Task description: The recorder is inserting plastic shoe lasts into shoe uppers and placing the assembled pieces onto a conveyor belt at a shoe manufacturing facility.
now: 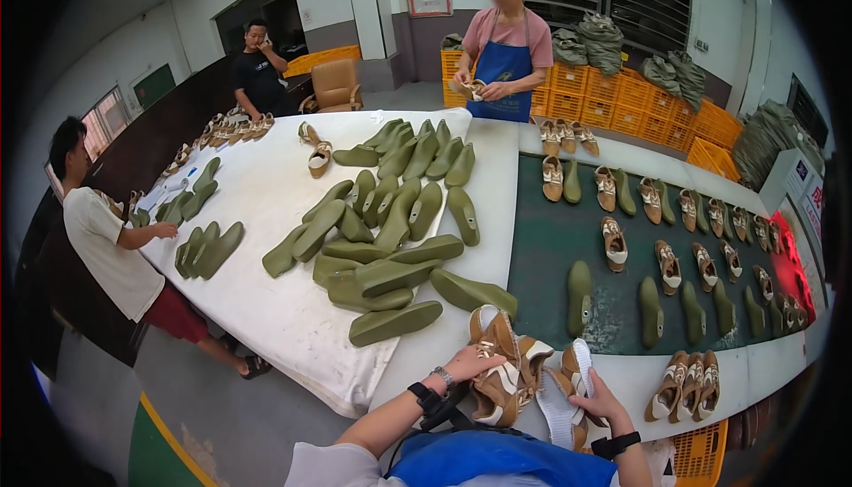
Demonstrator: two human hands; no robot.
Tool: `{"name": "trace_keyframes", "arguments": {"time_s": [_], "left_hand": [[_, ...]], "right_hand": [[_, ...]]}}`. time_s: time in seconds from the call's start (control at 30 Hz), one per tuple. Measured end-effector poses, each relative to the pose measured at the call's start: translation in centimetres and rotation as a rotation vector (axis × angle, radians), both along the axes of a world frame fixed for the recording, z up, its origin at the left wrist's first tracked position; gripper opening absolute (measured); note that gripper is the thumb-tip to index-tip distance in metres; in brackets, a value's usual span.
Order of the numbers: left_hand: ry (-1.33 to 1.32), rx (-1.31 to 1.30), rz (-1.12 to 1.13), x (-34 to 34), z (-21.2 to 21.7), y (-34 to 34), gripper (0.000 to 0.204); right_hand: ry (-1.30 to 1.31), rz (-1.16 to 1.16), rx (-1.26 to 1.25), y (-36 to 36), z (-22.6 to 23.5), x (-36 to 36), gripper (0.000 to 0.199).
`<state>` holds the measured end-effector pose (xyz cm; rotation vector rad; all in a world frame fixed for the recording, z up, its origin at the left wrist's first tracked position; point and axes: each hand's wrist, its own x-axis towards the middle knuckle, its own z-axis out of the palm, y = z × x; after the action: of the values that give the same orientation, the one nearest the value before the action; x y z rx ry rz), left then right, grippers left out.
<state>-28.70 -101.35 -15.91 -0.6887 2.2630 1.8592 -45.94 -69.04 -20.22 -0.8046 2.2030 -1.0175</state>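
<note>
At the near edge of the table, my left hand (468, 364) is closed on a brown-and-white sneaker (499, 389), its fingers over the upper. My right hand (605, 401) grips another sneaker (579, 364) that is tilted so its white sole edge shows. Between the hands lie more brown sneakers, and one sneaker (559, 409) there has its pale sole turned up. Just beyond my hands, a heap of green shoe lasts (390, 276) covers the white tabletop. One shoe last (475, 292) lies nearest to my left hand.
A green conveyor belt (612, 309) on the right carries rows of sneakers and lasts. Three sneakers (683, 387) stand to the right of my right hand. Across the table a person in a blue apron (510, 70) handles a shoe. Two people are at the left. Orange crates (612, 101) line the wall.
</note>
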Motion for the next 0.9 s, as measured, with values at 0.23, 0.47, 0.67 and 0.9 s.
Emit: {"name": "trace_keyframes", "arguments": {"time_s": [0.23, 0.47, 0.67, 0.9], "left_hand": [[0.162, 0.114, 0.224, 1.3, 5.4, 0.5, 0.046], [0.595, 0.158, 0.526, 1.4, 9.3, 2.7, 0.051], [0.573, -0.034, 0.670, 2.4, 10.0, 2.7, 0.061], [0.805, 0.881, 0.289, 3.4, 13.1, 2.5, 0.092]], "right_hand": [[0.339, -0.003, -0.114, -2.1, 6.2, -1.3, 0.063], [-0.038, 0.290, -0.516, -14.0, 15.8, 7.4, 0.061], [-0.576, 0.242, -0.573, -14.9, 17.8, 8.0, 0.064], [-0.627, 0.148, -0.704, -15.1, 17.4, 7.4, 0.087]]}}
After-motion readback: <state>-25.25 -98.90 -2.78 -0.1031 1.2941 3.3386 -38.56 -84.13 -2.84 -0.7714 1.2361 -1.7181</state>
